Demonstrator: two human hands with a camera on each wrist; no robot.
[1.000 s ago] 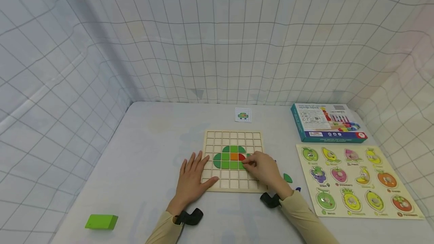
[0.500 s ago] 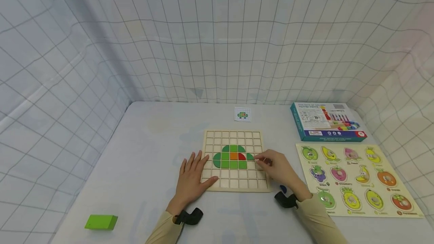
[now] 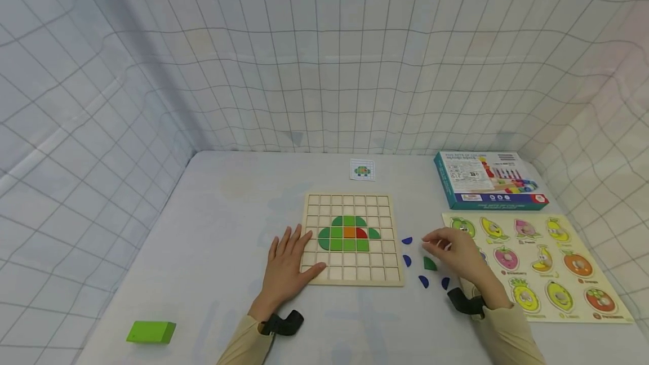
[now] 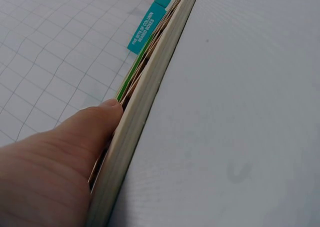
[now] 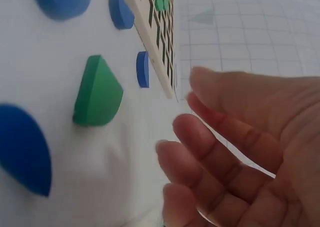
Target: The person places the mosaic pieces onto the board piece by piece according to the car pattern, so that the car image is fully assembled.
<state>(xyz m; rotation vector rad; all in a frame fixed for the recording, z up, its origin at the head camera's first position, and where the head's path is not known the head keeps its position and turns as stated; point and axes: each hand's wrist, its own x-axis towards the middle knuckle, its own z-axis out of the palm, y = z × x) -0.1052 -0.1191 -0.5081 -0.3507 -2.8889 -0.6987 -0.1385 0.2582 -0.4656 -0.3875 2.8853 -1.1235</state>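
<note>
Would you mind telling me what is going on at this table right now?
A person is filling a wooden grid board with coloured tiles. The left hand rests flat on the board's left edge. The right hand hovers, holding nothing, over a loose green piece and blue pieces beside the board.

Recording booth: grid-cloth walls (image 3: 324,72), white table (image 3: 228,207).

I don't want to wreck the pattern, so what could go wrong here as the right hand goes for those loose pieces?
The right hand hovers open over the green piece, with small blue pieces close around it; fingers could knock one away. The left hand only presses flat on the grid board, so a bump might shift the board and unsettle the laid tiles.
</note>
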